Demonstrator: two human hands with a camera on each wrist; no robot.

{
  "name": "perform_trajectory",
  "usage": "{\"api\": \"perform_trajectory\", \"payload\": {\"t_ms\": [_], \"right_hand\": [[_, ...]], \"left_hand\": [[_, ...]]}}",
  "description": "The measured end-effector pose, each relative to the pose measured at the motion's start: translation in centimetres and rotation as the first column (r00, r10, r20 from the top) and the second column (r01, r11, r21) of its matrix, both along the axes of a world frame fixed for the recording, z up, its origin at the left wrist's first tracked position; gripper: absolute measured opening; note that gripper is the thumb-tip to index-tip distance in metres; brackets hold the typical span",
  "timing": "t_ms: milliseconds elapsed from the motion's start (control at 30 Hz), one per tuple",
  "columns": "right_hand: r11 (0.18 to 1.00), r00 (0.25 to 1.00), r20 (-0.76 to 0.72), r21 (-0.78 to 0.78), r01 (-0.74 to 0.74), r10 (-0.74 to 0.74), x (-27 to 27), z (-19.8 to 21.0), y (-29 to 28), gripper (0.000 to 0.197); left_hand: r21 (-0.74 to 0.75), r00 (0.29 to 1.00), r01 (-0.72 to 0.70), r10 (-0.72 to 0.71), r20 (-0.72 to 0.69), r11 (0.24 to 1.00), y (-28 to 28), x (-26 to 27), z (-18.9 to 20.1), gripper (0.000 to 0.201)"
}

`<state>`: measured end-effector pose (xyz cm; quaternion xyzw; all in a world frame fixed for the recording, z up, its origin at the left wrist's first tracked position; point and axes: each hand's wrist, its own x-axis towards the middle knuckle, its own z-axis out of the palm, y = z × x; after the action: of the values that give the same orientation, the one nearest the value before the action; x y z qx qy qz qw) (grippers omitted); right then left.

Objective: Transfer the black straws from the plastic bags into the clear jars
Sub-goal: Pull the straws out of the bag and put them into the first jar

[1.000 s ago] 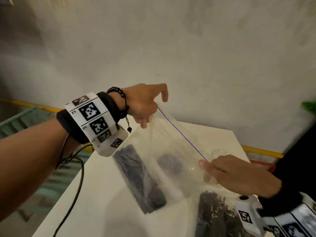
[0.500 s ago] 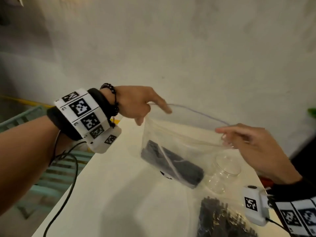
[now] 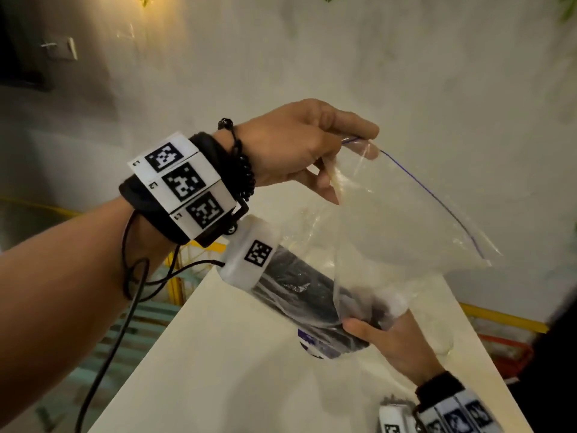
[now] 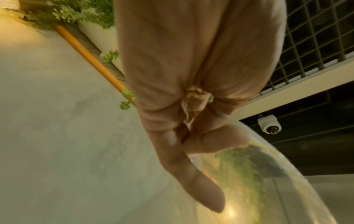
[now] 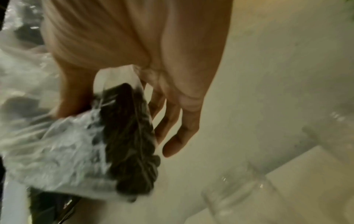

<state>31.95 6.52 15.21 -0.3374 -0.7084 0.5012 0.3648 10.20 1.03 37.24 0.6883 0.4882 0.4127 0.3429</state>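
Observation:
A clear zip bag point(image 3: 406, 220) with a blue seal line hangs above the white table point(image 3: 218, 370). My left hand point(image 3: 359, 145) pinches its top corner between thumb and forefinger; the left wrist view shows the same pinch by my left hand point(image 4: 193, 141) on the bag's edge point(image 4: 258, 174). A bundle of black straws point(image 3: 296, 295) lies slanted in the bag's bottom. My right hand point(image 3: 368, 329) grips the bundle's lower end through the plastic from below. The right wrist view shows the straws point(image 5: 130, 136) between thumb and fingers. A clear jar point(image 5: 239, 189) stands on the table, to the right.
A faint clear jar point(image 3: 440, 342) sits near the table's right edge. A yellow rail point(image 3: 505, 317) and a red frame point(image 3: 512, 354) lie beyond that edge. Teal slats point(image 3: 143, 314) are below the table's left side. A grey wall point(image 3: 374, 57) rises behind.
My left hand has raised the bag's corner higher. My right hand let go of the seal edge, dropped down and took hold of the straws through the bag's bottom.

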Motion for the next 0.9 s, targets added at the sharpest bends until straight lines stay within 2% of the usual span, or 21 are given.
{"api": "perform_trajectory", "payload": {"t_ms": [100, 167, 233, 300, 367, 400, 433, 467, 500, 567, 633, 700, 767, 800, 867, 900], "right_hand": [[0.995, 0.992, -0.118, -0.086, 0.042, -0.052, -1.8, -1.4, -0.4, 0.067], [0.988, 0.972, -0.209, -0.128, 0.084, -0.11, -2.6, -1.4, -0.8, 0.072], [0.983, 0.947, -0.299, -0.169, 0.07, -0.119, -2.8, -1.4, -1.1, 0.068], [0.977, 0.92, -0.366, -0.202, 0.071, -0.142, -2.3, -1.4, -0.9, 0.068], [0.973, 0.89, -0.426, -0.219, 0.071, -0.161, -1.6, -1.1, -0.4, 0.069], [0.974, 0.879, -0.449, -0.219, 0.066, -0.16, -1.2, -1.0, -0.1, 0.07], [0.971, 0.869, -0.465, -0.227, 0.067, -0.169, -0.9, -0.8, 0.1, 0.071], [0.967, 0.854, -0.486, -0.246, 0.07, -0.186, -0.7, -0.9, 0.5, 0.073], [0.963, 0.845, -0.497, -0.263, 0.068, -0.195, -0.6, -0.7, 0.4, 0.076], [0.96, 0.851, -0.479, -0.262, 0.098, -0.217, -0.7, -1.2, 0.4, 0.079], [0.95, 0.856, -0.431, -0.249, 0.19, -0.284, -0.9, -0.9, -0.2, 0.073], [0.942, 0.86, -0.398, -0.233, 0.242, -0.319, -0.5, -0.4, -0.5, 0.049], [0.96, 0.905, -0.33, -0.164, 0.226, -0.269, 0.1, 0.4, -1.0, 0.019], [0.968, 0.922, -0.302, -0.138, 0.211, -0.244, 0.3, 0.8, -1.3, 0.011], [0.978, 0.953, -0.238, -0.133, 0.158, -0.187, 0.8, 1.2, -2.0, 0.008], [0.99, 0.975, -0.19, -0.104, 0.093, -0.111, 0.9, 1.5, -2.4, 0.036]], "left_hand": [[-0.034, 0.983, -0.022, 0.028, 0.181, 0.999, -0.1, -1.1, -0.5, 0.046], [-0.036, 0.954, -0.023, 0.033, 0.298, 0.999, -0.5, -2.4, -0.9, 0.041], [0.008, 0.924, -0.092, 0.083, 0.374, 0.996, -1.1, -4.1, -1.6, 0.045], [0.052, 0.916, -0.256, 0.226, 0.331, 0.965, -1.8, -5.9, -3.2, 0.049], [-0.047, 0.923, -0.347, 0.35, 0.158, 0.937, -2.5, -7.5, -6.5, 0.069], [-0.161, 0.934, -0.33, 0.347, 0.09, 0.93, -2.8, -7.8, -8.7, 0.082], [-0.273, 0.948, -0.269, 0.304, 0.095, 0.924, -2.9, -7.7, -10.9, 0.091], [-0.346, 0.953, -0.174, 0.246, 0.176, 0.922, -2.9, -7.4, -12.9, 0.092], [-0.369, 0.935, -0.08, 0.198, 0.294, 0.926, -2.6, -6.8, -14.5, 0.083], [-0.319, 0.866, -0.025, 0.18, 0.467, 0.947, -1.9, -5.3, -16.9, 0.053], [-0.28, 0.792, -0.049, 0.208, 0.575, 0.959, -1.3, -4.0, -18.4, 0.04], [-0.272, 0.725, -0.033, 0.21, 0.656, 0.962, -1.1, -3.2, -19.4, 0.04], [-0.285, 0.674, -0.011, 0.217, 0.706, 0.959, -0.8, -2.8, -20.1, 0.045], [-0.293, 0.656, -0.031, 0.241, 0.715, 0.956, -0.9, -2.7, -20.4, 0.046], [-0.298, 0.641, -0.074, 0.275, 0.716, 0.952, -0.8, -2.0, -20.9, 0.043], [-0.309, 0.632, -0.095, 0.297, 0.716, 0.946, -0.8, -1.4, -21.3, 0.038]]}}
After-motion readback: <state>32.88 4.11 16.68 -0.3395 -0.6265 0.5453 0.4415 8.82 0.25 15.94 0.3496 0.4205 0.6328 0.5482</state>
